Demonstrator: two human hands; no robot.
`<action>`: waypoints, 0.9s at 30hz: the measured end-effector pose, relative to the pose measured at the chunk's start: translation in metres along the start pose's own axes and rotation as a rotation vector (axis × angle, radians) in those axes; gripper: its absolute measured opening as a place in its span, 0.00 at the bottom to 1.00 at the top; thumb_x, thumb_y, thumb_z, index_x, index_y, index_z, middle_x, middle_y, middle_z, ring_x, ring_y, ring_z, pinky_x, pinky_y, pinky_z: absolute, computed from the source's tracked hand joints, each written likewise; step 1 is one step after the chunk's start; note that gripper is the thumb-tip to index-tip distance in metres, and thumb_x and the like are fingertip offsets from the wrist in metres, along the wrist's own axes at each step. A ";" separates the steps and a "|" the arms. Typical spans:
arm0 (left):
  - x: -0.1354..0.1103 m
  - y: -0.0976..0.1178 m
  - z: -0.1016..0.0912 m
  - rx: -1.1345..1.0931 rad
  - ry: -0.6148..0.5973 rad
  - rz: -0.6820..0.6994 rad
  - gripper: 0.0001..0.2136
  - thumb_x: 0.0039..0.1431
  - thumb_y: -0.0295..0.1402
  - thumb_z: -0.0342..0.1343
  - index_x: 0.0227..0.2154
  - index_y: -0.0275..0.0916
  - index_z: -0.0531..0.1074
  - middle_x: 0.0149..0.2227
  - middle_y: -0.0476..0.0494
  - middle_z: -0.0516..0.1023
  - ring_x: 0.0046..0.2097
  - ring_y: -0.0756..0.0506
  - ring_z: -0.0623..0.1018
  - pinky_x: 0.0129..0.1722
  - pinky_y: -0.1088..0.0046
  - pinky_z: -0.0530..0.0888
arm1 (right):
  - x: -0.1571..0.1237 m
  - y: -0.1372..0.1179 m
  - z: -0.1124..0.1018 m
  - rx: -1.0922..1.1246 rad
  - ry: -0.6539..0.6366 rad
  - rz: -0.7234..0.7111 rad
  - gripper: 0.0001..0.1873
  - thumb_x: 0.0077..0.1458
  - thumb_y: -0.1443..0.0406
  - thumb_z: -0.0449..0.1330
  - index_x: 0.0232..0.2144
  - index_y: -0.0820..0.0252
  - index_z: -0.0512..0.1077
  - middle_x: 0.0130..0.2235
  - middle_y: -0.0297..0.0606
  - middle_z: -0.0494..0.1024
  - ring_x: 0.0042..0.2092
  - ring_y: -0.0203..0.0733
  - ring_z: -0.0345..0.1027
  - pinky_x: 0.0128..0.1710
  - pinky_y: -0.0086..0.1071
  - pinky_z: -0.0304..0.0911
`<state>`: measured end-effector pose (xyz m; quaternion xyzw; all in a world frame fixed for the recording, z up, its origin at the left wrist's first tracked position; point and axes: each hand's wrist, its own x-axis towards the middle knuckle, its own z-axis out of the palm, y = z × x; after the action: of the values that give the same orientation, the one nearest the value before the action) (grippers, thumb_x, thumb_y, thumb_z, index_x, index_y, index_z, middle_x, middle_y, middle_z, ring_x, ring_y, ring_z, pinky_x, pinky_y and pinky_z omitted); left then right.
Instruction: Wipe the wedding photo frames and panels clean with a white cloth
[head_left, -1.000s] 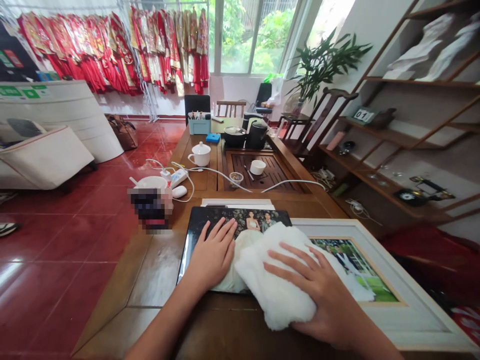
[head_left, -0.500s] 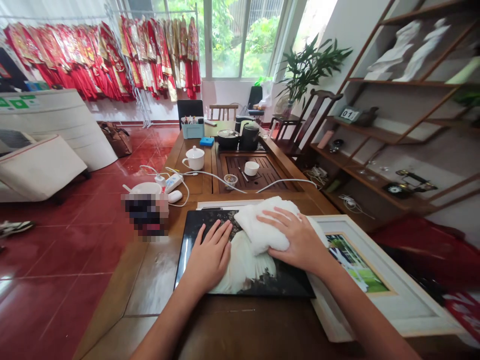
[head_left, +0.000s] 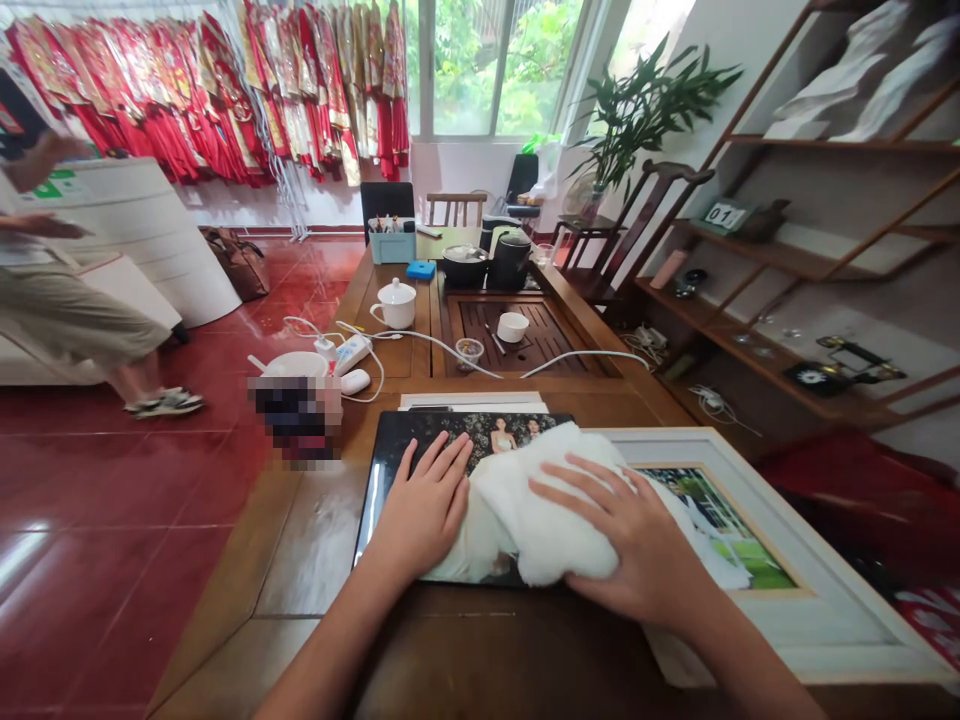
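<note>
A glossy black photo panel [head_left: 390, 455] lies flat on the wooden table, its picture showing two people, one in a pale dress. My left hand [head_left: 426, 510] rests flat on its left part with the fingers stretched out. Under my right hand [head_left: 626, 535] is a bunched white towel [head_left: 544, 500], which covers the panel's right part and is pressed against it. My right fingers lie over the towel's top, and the thumb side is at its near edge. A framed photo [head_left: 739, 530] with a wide white border lies to the right, partly beneath the towel and my forearm.
A bowl [head_left: 296, 370], a power strip [head_left: 352, 352] and a white mouse [head_left: 355, 382] sit left. Beyond are a lidded cup [head_left: 395, 303], a tea tray [head_left: 480, 320] with a small white cup [head_left: 513, 327], and a white cable. A person [head_left: 82, 310] walks at left.
My right hand has drawn the towel nearer and slightly right, uncovering the two pictured people. My left hand stays on the panel. A person has come into view at left.
</note>
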<state>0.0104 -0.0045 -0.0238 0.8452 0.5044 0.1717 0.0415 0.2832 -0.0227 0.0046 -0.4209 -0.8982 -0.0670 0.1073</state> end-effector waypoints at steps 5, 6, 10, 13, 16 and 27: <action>0.000 0.000 0.000 0.011 0.014 0.009 0.22 0.71 0.36 0.39 0.66 0.44 0.53 0.68 0.51 0.56 0.69 0.44 0.54 0.67 0.52 0.51 | 0.037 0.022 0.006 0.013 0.032 0.070 0.38 0.51 0.53 0.59 0.64 0.42 0.56 0.63 0.35 0.64 0.62 0.58 0.56 0.54 0.54 0.51; 0.000 0.000 0.000 0.017 0.016 0.004 0.22 0.71 0.36 0.39 0.66 0.43 0.53 0.68 0.51 0.56 0.69 0.44 0.54 0.67 0.52 0.51 | 0.040 0.023 0.006 0.012 0.033 0.070 0.38 0.51 0.53 0.59 0.64 0.43 0.56 0.64 0.36 0.63 0.62 0.58 0.56 0.55 0.55 0.50; 0.000 0.001 0.000 0.039 0.016 -0.013 0.21 0.71 0.35 0.38 0.64 0.44 0.57 0.68 0.52 0.56 0.68 0.43 0.54 0.66 0.52 0.53 | 0.032 0.011 0.005 0.011 0.031 0.033 0.38 0.50 0.54 0.60 0.63 0.41 0.57 0.64 0.35 0.63 0.62 0.58 0.55 0.56 0.56 0.46; 0.001 0.001 0.000 0.040 0.008 -0.015 0.22 0.71 0.34 0.39 0.65 0.44 0.56 0.68 0.52 0.56 0.68 0.44 0.55 0.66 0.52 0.53 | 0.010 -0.005 0.002 0.007 0.021 0.005 0.39 0.49 0.55 0.60 0.63 0.41 0.57 0.64 0.32 0.62 0.63 0.58 0.54 0.56 0.55 0.45; 0.001 0.001 0.000 0.042 0.005 -0.015 0.22 0.71 0.35 0.39 0.66 0.44 0.54 0.68 0.52 0.55 0.68 0.44 0.55 0.66 0.52 0.53 | -0.011 -0.018 -0.002 -0.007 0.008 -0.039 0.40 0.49 0.54 0.59 0.64 0.41 0.55 0.65 0.30 0.61 0.63 0.58 0.54 0.56 0.53 0.44; -0.001 0.000 0.000 0.066 0.013 0.013 0.21 0.71 0.35 0.39 0.65 0.44 0.57 0.68 0.52 0.55 0.68 0.43 0.54 0.66 0.51 0.53 | 0.031 0.012 0.007 0.027 0.045 0.047 0.37 0.50 0.55 0.59 0.62 0.40 0.58 0.63 0.31 0.64 0.62 0.56 0.56 0.54 0.53 0.49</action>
<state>0.0105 -0.0052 -0.0240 0.8483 0.5045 0.1604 0.0091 0.2719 0.0094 0.0063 -0.4388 -0.8863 -0.0618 0.1347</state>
